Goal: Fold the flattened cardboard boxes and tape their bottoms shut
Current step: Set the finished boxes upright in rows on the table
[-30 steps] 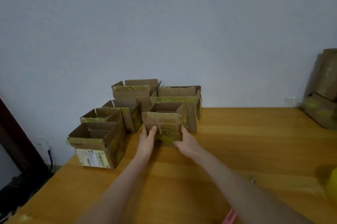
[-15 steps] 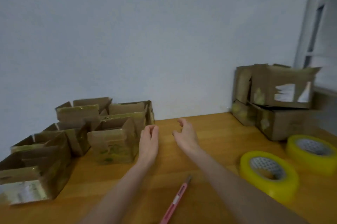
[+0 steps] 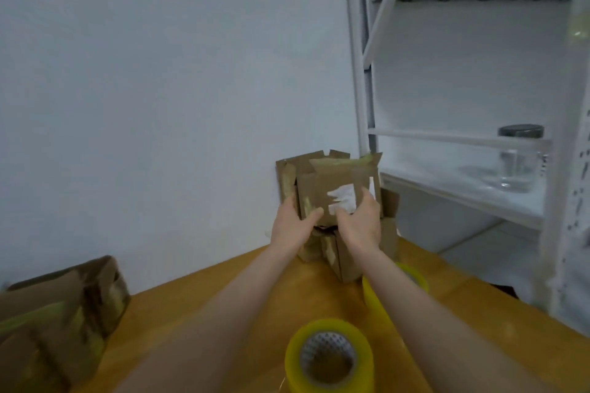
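Both hands have left the small finished box on the left and swung across to the far right corner of the wooden table (image 3: 198,322), where we now see them reaching a stack of cardboard standing against the wall (image 3: 159,105). Our left hand (image 3: 292,228) grips the left edge of the top cardboard box (image 3: 338,183), with fingers curled behind it and the thumb lying across its front. Our right hand (image 3: 362,226) holds the right edge beside a torn white label, its fingers wrapped round the side. This box sits on a lower box (image 3: 343,260), and its upper flaps stand ragged and slightly tilted. We judge the step to be lifting the next box off the stack. To do it well, we should lift straight up with even pressure on both edges, so the lower box does not drag along or tip, then carry it over the tape to the open table space. One roll of yellow tape (image 3: 329,357) lies flat near us between the forearms, and a second roll (image 3: 370,293) is partly hidden under the right forearm. Folded boxes (image 3: 57,312) sit blurred at the left edge, and we cannot tell what is inside them. On the white shelf rack (image 3: 463,197) to the right stands a clear glass jar (image 3: 518,162) with a dark lid, which looks empty.
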